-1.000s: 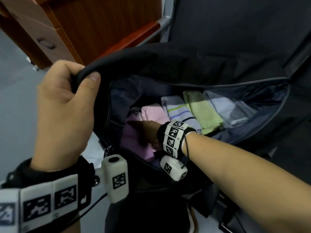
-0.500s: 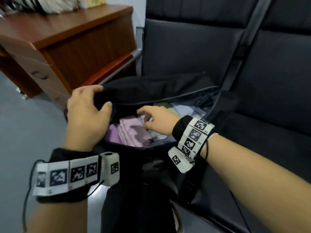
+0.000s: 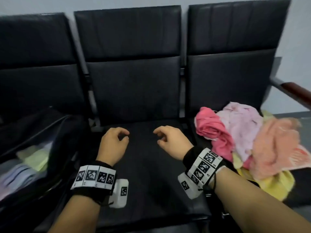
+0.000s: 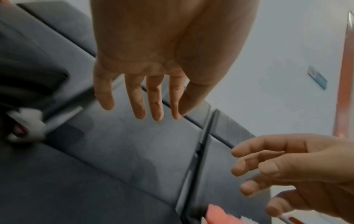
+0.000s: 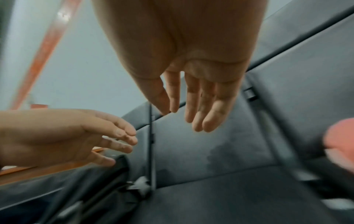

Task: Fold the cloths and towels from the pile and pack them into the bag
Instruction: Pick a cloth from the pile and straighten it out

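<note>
your left hand point(image 3: 113, 144) and right hand point(image 3: 172, 141) hover empty over the middle black padded seat point(image 3: 151, 174), fingers loosely curled. the crumpled heap of pink, lilac, peach and yellow cloths point(image 3: 249, 142) lies on the seat to your right, its length running towards you. the open black fabric bag point(image 3: 55, 148), left, is cut off and blurred; the folded yellow and pale striped towels point(image 3: 30, 163) inside are hard to make out.
</note>
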A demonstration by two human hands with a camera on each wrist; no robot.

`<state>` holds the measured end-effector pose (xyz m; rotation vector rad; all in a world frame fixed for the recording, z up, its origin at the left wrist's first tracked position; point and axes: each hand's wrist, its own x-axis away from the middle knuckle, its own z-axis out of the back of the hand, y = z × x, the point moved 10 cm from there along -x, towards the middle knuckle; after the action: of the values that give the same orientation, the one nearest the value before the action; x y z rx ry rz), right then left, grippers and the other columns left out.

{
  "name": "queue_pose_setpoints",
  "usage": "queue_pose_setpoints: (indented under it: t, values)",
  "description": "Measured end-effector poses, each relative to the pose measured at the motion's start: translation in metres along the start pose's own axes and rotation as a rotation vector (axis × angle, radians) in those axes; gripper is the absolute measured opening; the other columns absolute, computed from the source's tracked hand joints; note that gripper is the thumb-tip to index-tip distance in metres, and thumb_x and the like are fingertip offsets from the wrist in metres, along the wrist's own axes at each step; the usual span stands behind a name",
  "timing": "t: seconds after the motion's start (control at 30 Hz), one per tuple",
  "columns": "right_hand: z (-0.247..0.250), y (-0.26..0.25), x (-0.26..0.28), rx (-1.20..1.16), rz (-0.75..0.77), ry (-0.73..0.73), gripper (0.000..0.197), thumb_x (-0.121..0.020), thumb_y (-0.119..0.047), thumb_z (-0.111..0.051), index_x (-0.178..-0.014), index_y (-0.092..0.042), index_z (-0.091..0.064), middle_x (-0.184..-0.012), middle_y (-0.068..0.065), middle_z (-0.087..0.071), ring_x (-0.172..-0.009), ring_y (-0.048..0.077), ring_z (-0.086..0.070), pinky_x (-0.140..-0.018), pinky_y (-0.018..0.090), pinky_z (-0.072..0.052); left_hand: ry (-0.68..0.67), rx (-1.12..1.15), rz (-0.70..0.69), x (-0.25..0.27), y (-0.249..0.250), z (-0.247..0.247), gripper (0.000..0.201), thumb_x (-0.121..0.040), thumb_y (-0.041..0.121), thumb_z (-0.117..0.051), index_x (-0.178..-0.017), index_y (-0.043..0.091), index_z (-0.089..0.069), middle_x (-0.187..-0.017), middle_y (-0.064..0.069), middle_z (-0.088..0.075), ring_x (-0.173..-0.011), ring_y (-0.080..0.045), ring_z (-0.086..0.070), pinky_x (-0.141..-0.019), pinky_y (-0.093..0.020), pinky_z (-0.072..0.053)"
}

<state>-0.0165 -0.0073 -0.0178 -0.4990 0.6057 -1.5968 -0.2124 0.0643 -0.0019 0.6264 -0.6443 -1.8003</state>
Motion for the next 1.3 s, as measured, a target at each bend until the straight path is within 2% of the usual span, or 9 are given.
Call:
queue_pose_setpoints:
  t: [0.17, 0.3, 0.53, 0.67, 0.83, 0.97, 1.1, 1.17, 1.3]
  values:
    - [0.092, 0.164, 0.045, 0.034, -0.212, 0.275, 0.039, -0.082, -0.008, -0.063, -0.119, -0.017, -0.066, -0.116, 0.004, -0.06, -0.108, 0.024, -0.057, -0.098, 0.035, -0.044, -0.196, 0.031, -0.087, -0.019, 0.077, -0.142, 0.016, -0.092, 0.011, -0.065, -0.097, 0.026, -0.068, -0.105, 0.005, -0.061, -0.1, -0.013, -0.059, -0.088, -0.024, -0.041]
    - [0.122, 0.257, 0.061, 0.075, -0.34, 0.345, 0.038, -0.086, -0.009, -0.062, -0.123, -0.017, -0.064, -0.121, 0.007, -0.056, -0.111, 0.03, -0.052, -0.099, 0.04, -0.043, -0.273, 0.051, -0.13, -0.028, 0.115, -0.213, 0.016, -0.09, 0.008, -0.066, -0.097, 0.022, -0.071, -0.105, 0.002, -0.065, -0.096, -0.01, -0.06, -0.087, -0.021, -0.04]
    - [0.104, 0.315, 0.021, 0.15, -0.455, 0.276, 0.053, -0.09, -0.027, -0.063, -0.14, -0.019, -0.047, -0.126, 0.013, -0.057, -0.113, 0.037, -0.052, -0.095, 0.041, -0.044, -0.319, 0.054, -0.121, -0.042, 0.121, -0.253, 0.019, -0.089, 0.008, -0.067, -0.094, 0.026, -0.07, -0.104, 0.004, -0.066, -0.096, -0.006, -0.061, -0.085, -0.013, -0.04]
    - [0.094, 0.329, 0.005, 0.176, -0.548, 0.234, 0.023, -0.095, -0.023, -0.053, -0.116, -0.018, -0.06, -0.106, 0.012, -0.068, -0.099, 0.033, -0.063, -0.08, 0.035, -0.049, -0.337, 0.039, -0.123, -0.043, 0.113, -0.25, 0.021, -0.09, 0.009, -0.067, -0.095, 0.029, -0.069, -0.104, 0.008, -0.066, -0.096, 0.003, -0.059, -0.082, -0.003, -0.037]
    - [0.101, 0.286, 0.007, 0.019, -0.437, 0.26, 0.009, -0.094, -0.016, -0.056, -0.095, -0.01, -0.063, -0.094, 0.006, -0.067, -0.089, 0.027, -0.062, -0.073, 0.029, -0.042, -0.349, 0.074, -0.13, -0.031, 0.111, -0.238, 0.018, -0.09, 0.008, -0.068, -0.099, 0.024, -0.071, -0.105, 0.005, -0.067, -0.099, -0.005, -0.063, -0.087, -0.011, -0.043]
    - [0.112, 0.166, 0.021, -0.41, -0.039, 0.303, 0.009, -0.086, -0.007, -0.058, -0.079, -0.003, -0.062, -0.075, -0.024, -0.065, -0.073, -0.01, -0.059, -0.07, 0.008, -0.042, -0.389, 0.231, -0.121, -0.006, 0.123, -0.216, 0.031, -0.087, 0.007, -0.071, -0.113, 0.024, -0.068, -0.109, 0.007, -0.069, -0.105, -0.002, -0.063, -0.09, -0.01, -0.045]
    - [0.096, 0.089, 0.044, -0.57, -0.011, 0.239, 0.008, -0.094, -0.008, -0.057, -0.088, -0.012, -0.062, -0.085, 0.002, -0.069, -0.085, 0.025, -0.067, -0.081, 0.044, -0.055, -0.501, 0.391, -0.145, 0.035, 0.13, -0.177, 0.058, -0.081, 0.007, -0.078, -0.132, 0.024, -0.058, -0.12, 0.011, -0.067, -0.112, 0.005, -0.061, -0.097, -0.022, -0.049]
    - [0.084, 0.058, 0.056, -0.616, 0.005, 0.234, 0.007, -0.094, -0.009, -0.058, -0.088, -0.011, -0.062, -0.082, 0.004, -0.067, -0.08, 0.022, -0.065, -0.079, 0.044, -0.055, -0.498, 0.445, -0.12, 0.055, 0.118, -0.152, 0.058, -0.079, 0.01, -0.08, -0.129, 0.027, -0.056, -0.118, 0.012, -0.068, -0.113, 0.002, -0.062, -0.095, -0.025, -0.052]
    - [0.046, 0.002, 0.076, -0.667, 0.032, 0.183, 0.005, -0.093, -0.004, -0.06, -0.09, -0.002, -0.063, -0.082, 0.002, -0.065, -0.078, 0.011, -0.062, -0.079, 0.036, -0.052, -0.388, 0.582, -0.055, 0.088, 0.082, -0.107, 0.048, -0.08, 0.008, -0.081, -0.118, 0.023, -0.056, -0.11, 0.014, -0.072, -0.104, -0.001, -0.068, -0.082, -0.014, -0.052]
